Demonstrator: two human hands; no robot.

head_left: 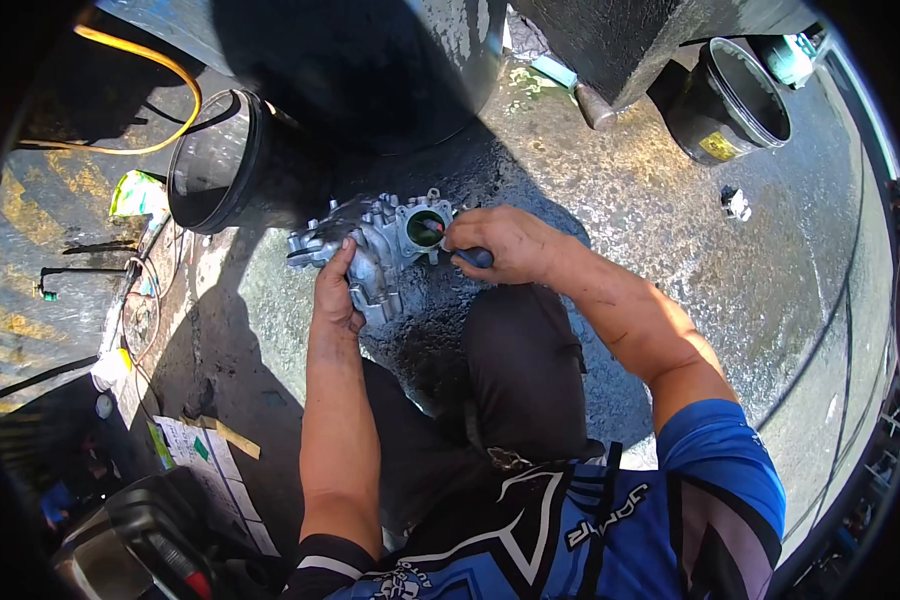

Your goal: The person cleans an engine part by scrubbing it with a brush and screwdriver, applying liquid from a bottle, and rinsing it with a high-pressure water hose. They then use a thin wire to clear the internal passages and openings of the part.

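Observation:
A silvery cast-metal engine part that looks like an intake manifold (372, 262) is held low over the wet ground, in front of my knees. My left hand (337, 290) grips its near left side, thumb on top. At its right end is a round opening (426, 229) with a greenish inside. My right hand (500, 245) is closed at the rim of this opening, around a tool with a dark blue handle (474, 258). Something small and reddish shows inside the opening beside my fingers; the tool's working end cannot be made out.
A black bucket (210, 165) lies tilted at the left, another bucket (735, 100) stands at the back right. A large dark container (360, 70) rises ahead. A small metal piece (735, 204) lies at right. Papers (205, 460), a yellow hose (160, 60) and cables are at left.

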